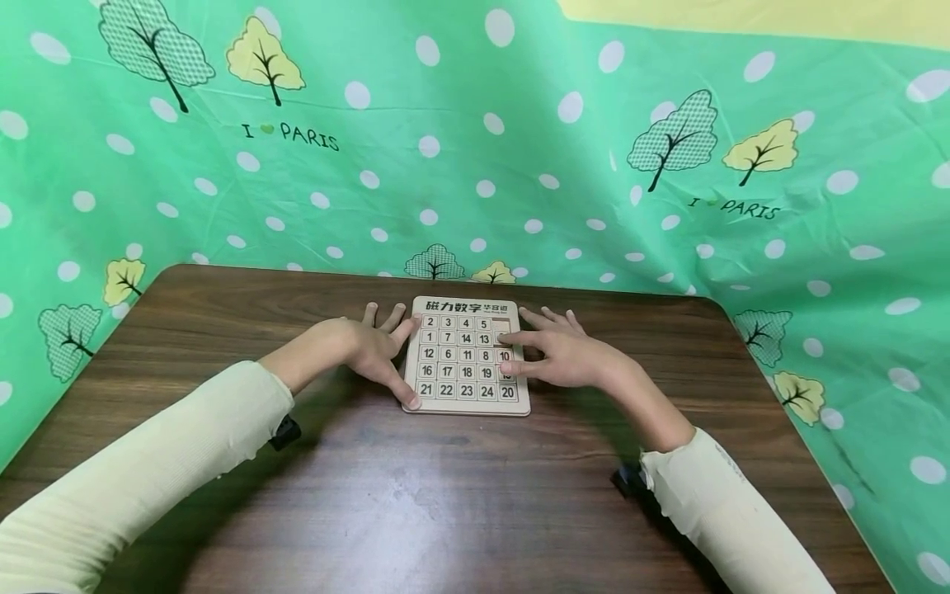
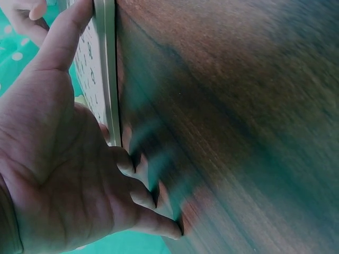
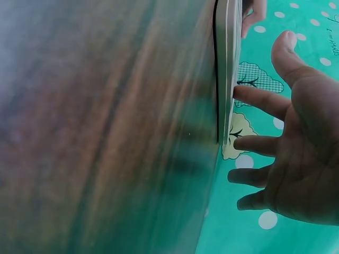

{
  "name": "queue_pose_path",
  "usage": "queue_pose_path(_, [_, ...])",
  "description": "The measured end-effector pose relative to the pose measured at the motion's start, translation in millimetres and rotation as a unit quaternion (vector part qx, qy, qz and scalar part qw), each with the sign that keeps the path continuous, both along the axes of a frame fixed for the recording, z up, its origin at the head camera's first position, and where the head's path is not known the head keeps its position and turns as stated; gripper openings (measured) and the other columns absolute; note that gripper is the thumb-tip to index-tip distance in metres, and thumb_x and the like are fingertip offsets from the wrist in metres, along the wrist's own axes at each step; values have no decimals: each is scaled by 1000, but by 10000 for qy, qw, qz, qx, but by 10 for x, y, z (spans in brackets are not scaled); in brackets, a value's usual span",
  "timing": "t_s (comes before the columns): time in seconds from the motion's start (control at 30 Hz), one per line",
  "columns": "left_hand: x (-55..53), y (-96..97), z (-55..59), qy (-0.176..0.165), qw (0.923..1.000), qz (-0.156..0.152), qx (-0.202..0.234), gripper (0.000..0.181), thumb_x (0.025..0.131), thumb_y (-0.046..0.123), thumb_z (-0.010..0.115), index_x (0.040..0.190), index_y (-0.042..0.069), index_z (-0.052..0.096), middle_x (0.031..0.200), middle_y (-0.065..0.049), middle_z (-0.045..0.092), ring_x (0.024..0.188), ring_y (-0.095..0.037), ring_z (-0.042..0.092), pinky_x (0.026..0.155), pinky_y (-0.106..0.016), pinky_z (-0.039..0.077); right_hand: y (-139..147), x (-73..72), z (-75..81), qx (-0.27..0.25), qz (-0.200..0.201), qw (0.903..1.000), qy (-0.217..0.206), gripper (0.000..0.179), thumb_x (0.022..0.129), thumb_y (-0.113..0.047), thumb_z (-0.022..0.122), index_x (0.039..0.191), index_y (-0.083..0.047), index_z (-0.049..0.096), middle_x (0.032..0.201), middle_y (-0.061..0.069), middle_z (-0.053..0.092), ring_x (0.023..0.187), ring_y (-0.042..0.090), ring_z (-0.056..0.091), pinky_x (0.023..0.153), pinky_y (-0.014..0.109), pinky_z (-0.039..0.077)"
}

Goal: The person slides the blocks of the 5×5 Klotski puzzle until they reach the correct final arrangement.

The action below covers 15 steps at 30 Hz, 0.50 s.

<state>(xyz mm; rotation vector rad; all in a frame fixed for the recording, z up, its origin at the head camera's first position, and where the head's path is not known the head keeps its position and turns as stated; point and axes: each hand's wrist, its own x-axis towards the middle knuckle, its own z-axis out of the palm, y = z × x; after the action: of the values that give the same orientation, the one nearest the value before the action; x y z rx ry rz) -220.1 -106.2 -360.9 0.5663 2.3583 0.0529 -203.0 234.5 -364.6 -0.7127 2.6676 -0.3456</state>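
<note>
Number puzzle board (image 1: 467,406) flat between both hands, tiles (image 1: 467,355) facing up. Left hand (image 1: 369,348): fingers spread, thumb at board's near corner, index at its side. Right hand (image 1: 570,353): fingers extended, index and thumb over right-column tiles, pressure unclear. Worktop (image 1: 371,503) under hands; sleeves (image 1: 159,445) behind them; dotted green cloth (image 1: 460,107) beyond.

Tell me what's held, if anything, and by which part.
Nothing is gripped: the left hand rests thumb and index finger on the number board, at its left edge; the right hand touches the board's face.
</note>
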Motion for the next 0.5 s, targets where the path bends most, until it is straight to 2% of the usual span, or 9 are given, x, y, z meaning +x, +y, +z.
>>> queue_pose_path(0.33, [17, -17, -5, 83, 9999, 104, -42, 153, 79, 95, 75, 182, 27, -16, 189, -16, -23, 172, -57, -20, 130, -91, 5, 0, 68, 11, -44, 136, 9999, 42, 66, 108, -63, 67, 164, -26, 63, 188, 23, 22, 173, 59, 14, 134, 85, 4])
queue_pose_path(0.5, [27, -24, -34, 257, 9996, 77, 82, 152, 79, 95, 76, 183, 27, -12, 190, -17, -17, 173, -57, -15, 131, -89, 7, 7, 60, 10, -42, 142, 9999, 81, 66, 107, -63, 69, 162, -26, 64, 188, 22, 22, 172, 59, 15, 134, 85, 5])
